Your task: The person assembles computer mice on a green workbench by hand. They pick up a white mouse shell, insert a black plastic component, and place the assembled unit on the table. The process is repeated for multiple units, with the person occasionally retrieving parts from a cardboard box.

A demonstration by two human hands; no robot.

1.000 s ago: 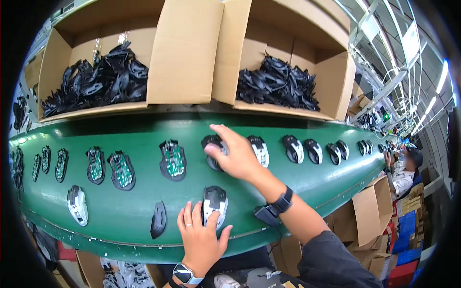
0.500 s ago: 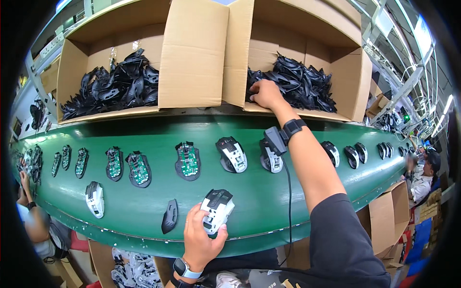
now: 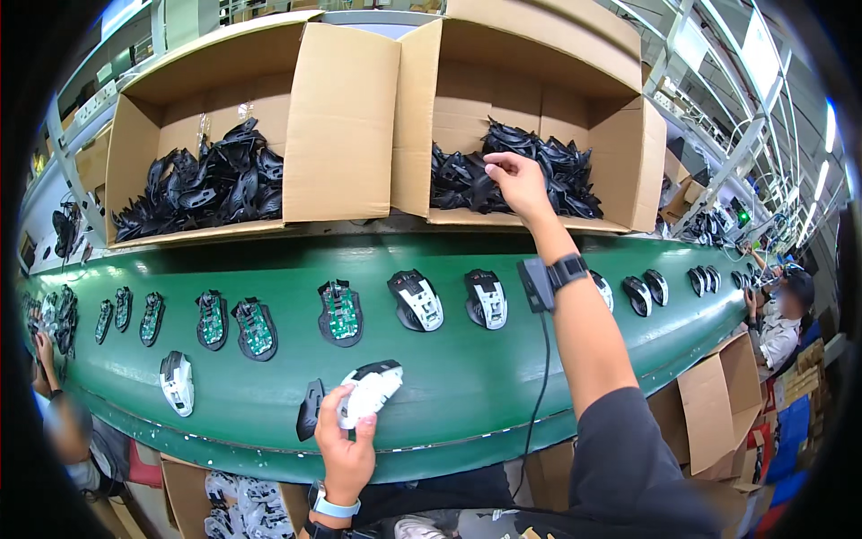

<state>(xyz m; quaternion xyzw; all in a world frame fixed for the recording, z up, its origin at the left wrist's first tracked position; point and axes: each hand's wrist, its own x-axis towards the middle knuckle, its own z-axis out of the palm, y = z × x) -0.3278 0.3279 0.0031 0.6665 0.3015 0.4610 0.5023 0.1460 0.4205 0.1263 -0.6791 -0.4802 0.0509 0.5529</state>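
My left hand (image 3: 347, 456) grips a white and black computer mouse shell (image 3: 372, 393) above the near side of the green belt, its white side turned up. A loose black side panel (image 3: 311, 410) lies just left of it. Over the right cardboard box (image 3: 413, 135), my right hand (image 3: 521, 187) is closed, thumb and fingers together, in front of a heap of black plastic mouse parts (image 3: 566, 171). What its fingertips hold, if anything, blends into the dark heap. A black device on a wrist strap trails a cable from my right forearm.
Mouse bases with green circuit boards (image 3: 341, 313) and white and black mice (image 3: 486, 299) line the green belt (image 3: 431, 377). Another mouse (image 3: 177, 384) lies nearer left. The left box (image 3: 341, 135) holds more black parts. Co-workers sit at both ends; a box of clear-wrapped parts stands below.
My right hand has lifted out of the black parts and sits higher over the heap. My left hand has tipped the mouse over onto its side and moved it slightly left.
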